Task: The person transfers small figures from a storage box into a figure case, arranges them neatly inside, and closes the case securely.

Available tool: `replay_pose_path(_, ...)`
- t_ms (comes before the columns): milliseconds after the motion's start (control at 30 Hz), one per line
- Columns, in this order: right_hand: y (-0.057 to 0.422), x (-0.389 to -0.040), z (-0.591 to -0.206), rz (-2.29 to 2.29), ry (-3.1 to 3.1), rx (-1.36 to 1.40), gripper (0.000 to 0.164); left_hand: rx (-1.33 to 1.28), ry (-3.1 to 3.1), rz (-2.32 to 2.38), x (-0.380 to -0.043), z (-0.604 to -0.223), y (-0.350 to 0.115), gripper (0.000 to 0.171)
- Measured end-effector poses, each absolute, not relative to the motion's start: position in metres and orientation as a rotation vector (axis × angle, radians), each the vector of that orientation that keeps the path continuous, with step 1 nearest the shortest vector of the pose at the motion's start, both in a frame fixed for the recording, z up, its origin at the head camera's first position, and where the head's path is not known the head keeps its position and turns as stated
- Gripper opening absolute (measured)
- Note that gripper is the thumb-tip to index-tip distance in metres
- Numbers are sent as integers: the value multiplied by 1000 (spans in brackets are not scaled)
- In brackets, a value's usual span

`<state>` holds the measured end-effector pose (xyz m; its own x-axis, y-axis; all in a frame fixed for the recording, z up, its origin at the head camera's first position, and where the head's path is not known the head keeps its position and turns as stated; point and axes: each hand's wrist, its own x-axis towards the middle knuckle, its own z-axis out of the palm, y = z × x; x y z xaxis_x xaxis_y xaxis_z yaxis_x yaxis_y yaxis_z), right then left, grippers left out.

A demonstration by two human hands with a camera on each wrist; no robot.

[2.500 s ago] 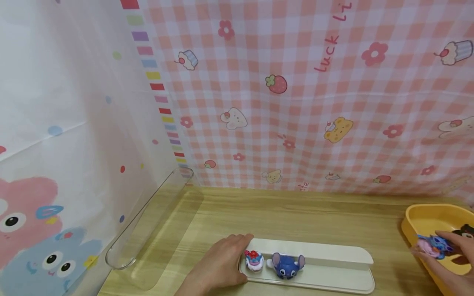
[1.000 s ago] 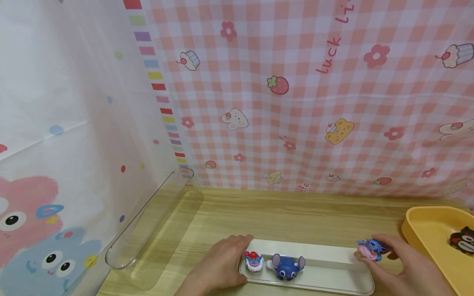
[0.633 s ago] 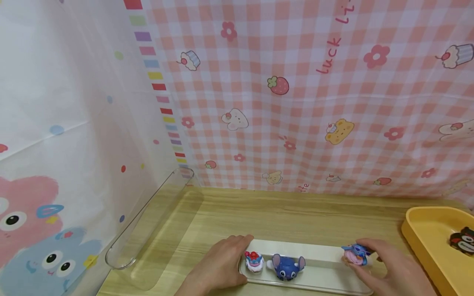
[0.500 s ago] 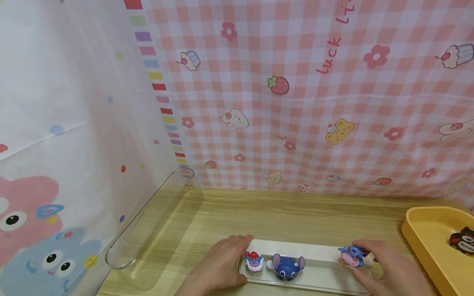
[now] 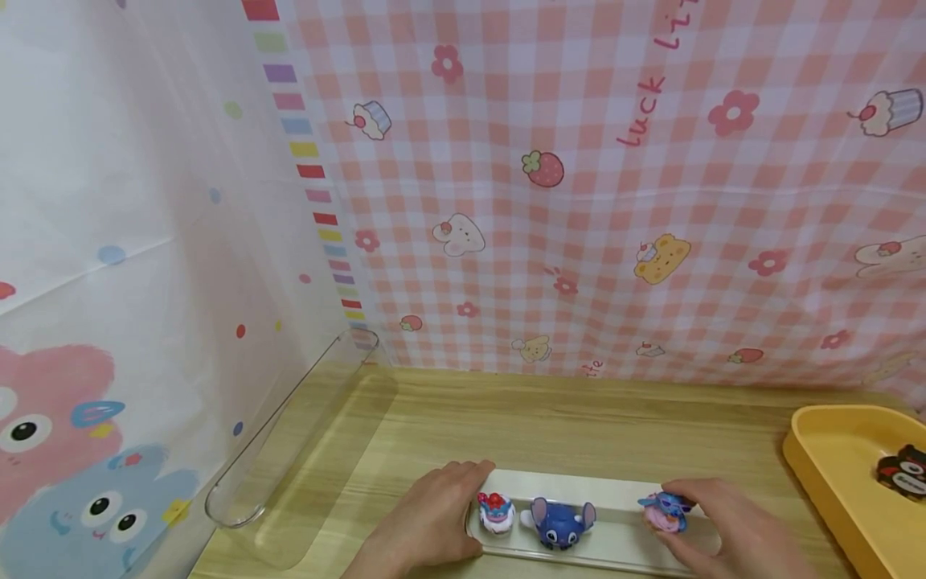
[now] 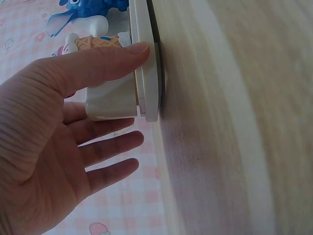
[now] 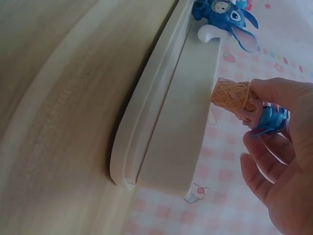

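My left hand (image 5: 432,515) grips the left end of a long cream display stand (image 5: 615,539), thumb on its front edge and fingers behind. At that end sits a small figurine with red and white topping (image 5: 496,513) on a waffle-patterned base. Beside it is a blue big-eared figurine (image 5: 559,523). Between thumb and index finger, my right hand (image 5: 734,527) pinches a blue-and-pink figurine (image 5: 666,512) over the stand's right part. The right wrist view shows its waffle cone (image 7: 234,95) pointing toward the stand, apparently just above its edge.
A clear plastic cover (image 5: 304,418) lies at the left by the white cloth. On the right stands a yellow tray (image 5: 810,450) holding a black-and-red figurine (image 5: 904,473). A pink checked cloth (image 5: 600,305) hangs behind the wooden table (image 5: 564,418).
My right hand has carried the blue-and-pink figurine left from the yellow tray to above the right part of the stand. The left hand has stayed on the stand's left end.
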<state>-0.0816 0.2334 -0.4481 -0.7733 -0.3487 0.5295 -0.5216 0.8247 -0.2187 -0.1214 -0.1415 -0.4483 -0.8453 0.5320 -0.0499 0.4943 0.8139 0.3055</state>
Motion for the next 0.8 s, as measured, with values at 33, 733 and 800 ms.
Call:
replay_pose_path(33,233,-82,-449,499,-2540,653,63,815,2864,428,-121,-448,-142,94)
replay_pose_path(733,219,-89,-473,622,-2420,883,58,824,2864,425,-122,-449,-141,93)
replay_pose_path(800,217,-89,-474,618,-2432,866,58,826,2866,425,-122,-449,-141,93)
